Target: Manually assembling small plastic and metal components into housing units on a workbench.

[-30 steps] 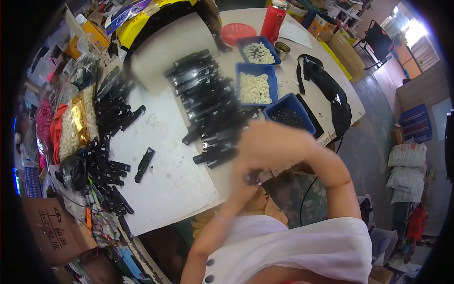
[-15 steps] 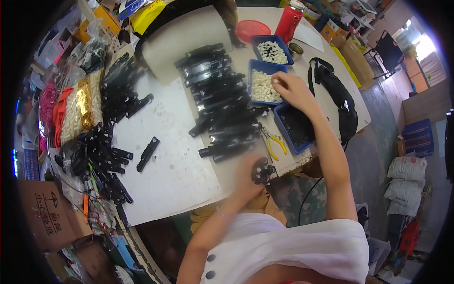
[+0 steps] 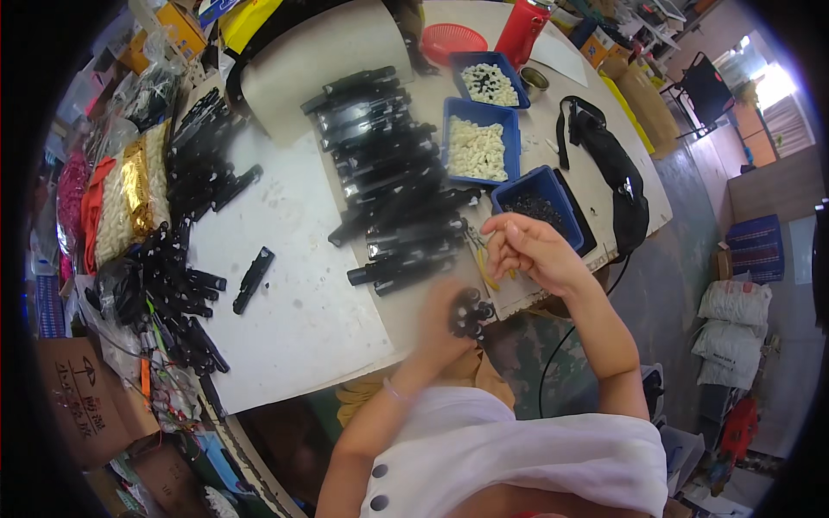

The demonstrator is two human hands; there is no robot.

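My left hand (image 3: 445, 324) is closed around a small black plastic part (image 3: 471, 315), held over the near edge of the white table (image 3: 294, 302). Just in front of the blue bin of dark small pieces (image 3: 537, 201), my right hand (image 3: 527, 250) has its fingers pinched together; whatever is between the fingertips is too small to make out. A long row of black plastic housings (image 3: 389, 181) lies left of my right hand. Yellow-handled pliers (image 3: 482, 259) rest on the table beside it.
Two more blue bins hold white pieces (image 3: 477, 148) and mixed white and black pieces (image 3: 488, 82). A black strap bag (image 3: 609, 164) lies at the right. A lone black housing (image 3: 253, 278) and heaps of black parts (image 3: 177, 293) sit at the left, with bagged goods (image 3: 121, 203) beyond.
My right hand has drawn back from the blue bins toward me, fingers pinched. My left hand with the black part stays near the table's edge.
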